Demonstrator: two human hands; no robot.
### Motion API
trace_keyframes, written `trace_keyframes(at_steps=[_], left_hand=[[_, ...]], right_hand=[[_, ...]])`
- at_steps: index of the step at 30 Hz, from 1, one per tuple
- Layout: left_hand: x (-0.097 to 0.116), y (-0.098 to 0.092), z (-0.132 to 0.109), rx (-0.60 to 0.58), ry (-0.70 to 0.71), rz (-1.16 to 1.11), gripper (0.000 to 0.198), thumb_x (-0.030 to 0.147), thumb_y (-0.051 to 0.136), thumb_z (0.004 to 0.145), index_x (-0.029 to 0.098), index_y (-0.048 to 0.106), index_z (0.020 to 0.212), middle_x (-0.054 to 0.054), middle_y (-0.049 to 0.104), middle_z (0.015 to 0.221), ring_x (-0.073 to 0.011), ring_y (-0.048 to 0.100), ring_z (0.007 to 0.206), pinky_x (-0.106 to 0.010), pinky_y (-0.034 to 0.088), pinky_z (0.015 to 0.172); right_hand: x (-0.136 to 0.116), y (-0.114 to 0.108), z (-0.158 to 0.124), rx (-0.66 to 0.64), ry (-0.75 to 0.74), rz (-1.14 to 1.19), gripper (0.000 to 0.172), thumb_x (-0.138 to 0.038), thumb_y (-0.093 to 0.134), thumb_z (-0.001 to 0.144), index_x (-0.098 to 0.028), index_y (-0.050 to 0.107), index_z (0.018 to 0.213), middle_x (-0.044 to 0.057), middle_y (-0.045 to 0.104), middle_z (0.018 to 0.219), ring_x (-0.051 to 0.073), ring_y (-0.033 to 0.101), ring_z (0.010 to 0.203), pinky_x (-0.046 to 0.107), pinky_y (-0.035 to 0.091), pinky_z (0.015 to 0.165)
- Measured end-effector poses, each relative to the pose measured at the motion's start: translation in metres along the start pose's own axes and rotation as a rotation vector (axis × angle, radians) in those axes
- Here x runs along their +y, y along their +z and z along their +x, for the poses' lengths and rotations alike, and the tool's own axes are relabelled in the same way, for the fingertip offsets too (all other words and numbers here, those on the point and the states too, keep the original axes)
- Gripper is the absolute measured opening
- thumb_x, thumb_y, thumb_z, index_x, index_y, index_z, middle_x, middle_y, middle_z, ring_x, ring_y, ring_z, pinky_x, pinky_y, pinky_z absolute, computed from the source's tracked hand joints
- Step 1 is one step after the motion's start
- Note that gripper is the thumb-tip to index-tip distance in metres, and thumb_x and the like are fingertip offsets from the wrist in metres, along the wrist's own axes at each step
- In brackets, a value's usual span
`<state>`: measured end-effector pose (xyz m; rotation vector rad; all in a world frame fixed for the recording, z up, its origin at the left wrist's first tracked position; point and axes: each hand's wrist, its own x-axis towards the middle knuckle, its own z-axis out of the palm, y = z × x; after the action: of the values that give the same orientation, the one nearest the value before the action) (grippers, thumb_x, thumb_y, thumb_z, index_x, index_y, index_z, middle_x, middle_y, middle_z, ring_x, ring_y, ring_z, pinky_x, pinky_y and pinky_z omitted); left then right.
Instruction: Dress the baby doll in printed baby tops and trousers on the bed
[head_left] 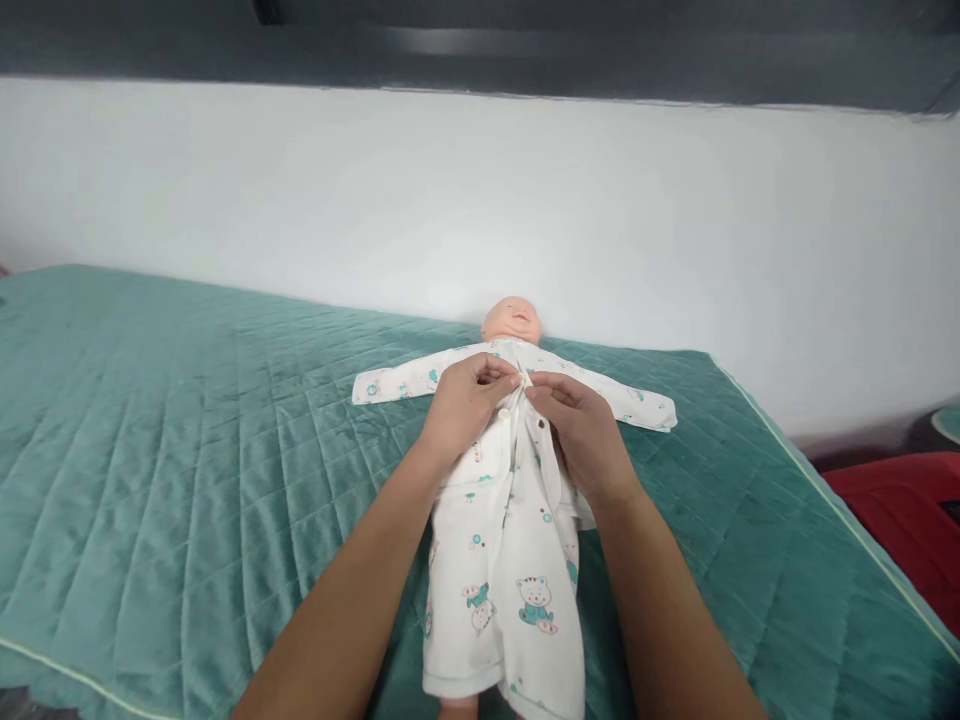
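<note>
A baby doll [511, 320] lies on its back on a teal quilted bed cover [187, 430], head toward the wall. It wears a white romper [517, 560] printed with teal cartoon animals, sleeves spread out to both sides. My left hand [466, 398] and my right hand [577, 420] meet at the doll's chest. Both pinch the romper's front edges together near the neckline, fingertips almost touching. My forearms cover part of the romper's sides.
A white wall [480, 200] runs right behind the doll's head. The bed's right edge with pale piping [840, 500] slopes down toward a red object [900, 520] on the floor side. Wide bed cover stretches to the left.
</note>
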<state>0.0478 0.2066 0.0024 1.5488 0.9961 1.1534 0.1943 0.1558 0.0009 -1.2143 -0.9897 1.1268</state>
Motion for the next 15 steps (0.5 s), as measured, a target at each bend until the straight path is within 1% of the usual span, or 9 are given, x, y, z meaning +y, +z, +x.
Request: trace_keyframes(at_steps=[3, 5, 8, 11, 15], left_hand=[[-0.001, 0.0, 0.001, -0.013, -0.002, -0.021, 0.012, 0.031, 0.07, 0.08, 0.019, 0.072, 0.082, -0.001, 0.072, 0.08, -0.0142, 0.062, 0.072, -0.026, 0.045, 0.066], [0.0, 0.0, 0.0, -0.022, -0.015, -0.019, 0.012, 0.031, 0.07, 0.08, 0.019, 0.072, 0.08, -0.001, 0.072, 0.079, -0.0141, 0.061, 0.071, -0.026, 0.044, 0.065], [0.002, 0.0, -0.002, -0.043, 0.0, 0.003, 0.013, 0.031, 0.069, 0.081, 0.019, 0.071, 0.078, -0.001, 0.072, 0.079, -0.0142, 0.062, 0.073, -0.026, 0.045, 0.068], [0.004, 0.0, -0.004, -0.047, 0.033, 0.064, 0.019, 0.034, 0.066, 0.084, 0.019, 0.068, 0.073, 0.0, 0.069, 0.075, -0.0138, 0.061, 0.072, -0.026, 0.045, 0.068], [0.006, 0.0, -0.004, -0.032, 0.007, 0.102, 0.022, 0.039, 0.071, 0.08, 0.019, 0.065, 0.074, -0.001, 0.069, 0.077, -0.0143, 0.062, 0.074, -0.026, 0.044, 0.065]], right_hand=[[0.0, -0.002, 0.0, -0.039, 0.001, -0.048, 0.04, -0.046, 0.077, 0.073, -0.022, 0.069, 0.104, -0.005, 0.06, 0.07, 0.01, 0.046, 0.052, 0.025, 0.035, 0.048], [-0.001, -0.002, 0.0, -0.057, -0.02, -0.084, 0.039, -0.045, 0.077, 0.074, -0.022, 0.067, 0.103, -0.006, 0.056, 0.07, 0.009, 0.045, 0.053, 0.024, 0.033, 0.047], [-0.002, 0.003, -0.002, -0.049, -0.064, -0.171, 0.036, -0.041, 0.075, 0.076, -0.022, 0.061, 0.103, -0.006, 0.056, 0.073, 0.01, 0.05, 0.058, 0.024, 0.038, 0.051], [0.001, 0.007, -0.004, -0.035, -0.118, -0.295, 0.034, -0.036, 0.071, 0.079, -0.024, 0.055, 0.106, -0.006, 0.058, 0.074, 0.012, 0.055, 0.063, 0.026, 0.042, 0.056], [0.006, 0.011, -0.004, -0.022, -0.223, -0.439, 0.027, -0.027, 0.064, 0.081, -0.025, 0.052, 0.105, -0.004, 0.06, 0.078, 0.014, 0.059, 0.07, 0.028, 0.044, 0.062]])
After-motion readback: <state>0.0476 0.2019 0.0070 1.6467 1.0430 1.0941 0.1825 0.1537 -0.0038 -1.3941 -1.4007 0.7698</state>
